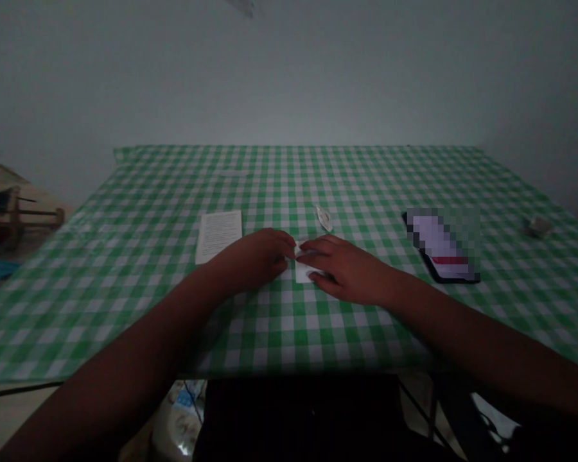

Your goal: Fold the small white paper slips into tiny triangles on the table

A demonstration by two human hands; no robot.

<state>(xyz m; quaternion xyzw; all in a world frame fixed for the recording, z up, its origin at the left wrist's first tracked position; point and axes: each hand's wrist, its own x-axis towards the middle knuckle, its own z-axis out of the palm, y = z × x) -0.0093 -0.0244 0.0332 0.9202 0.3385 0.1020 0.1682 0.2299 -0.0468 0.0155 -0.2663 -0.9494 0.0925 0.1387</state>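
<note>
A small piece of white paper (304,274) lies on the checked cloth between my hands, partly covered by fingers. My left hand (261,258) rests at its left side, fingertips touching the upper left edge and thumb apart below them. Over the paper's right part, my right hand (349,268) has its fingers stretched out and spread, pressing on the sheet. Just beyond my right hand lies a small folded paper piece (324,219), pale with grey marks. Left of my left hand is a printed sheet or stack of pages (219,232) with lines of text.
A green and white checked tablecloth (289,333) covers the table. To the right lies a phone (446,253) with a blurred screen, and farther right a small greyish object (539,226). A pale strip (234,173) lies toward the back, before a plain wall (289,77).
</note>
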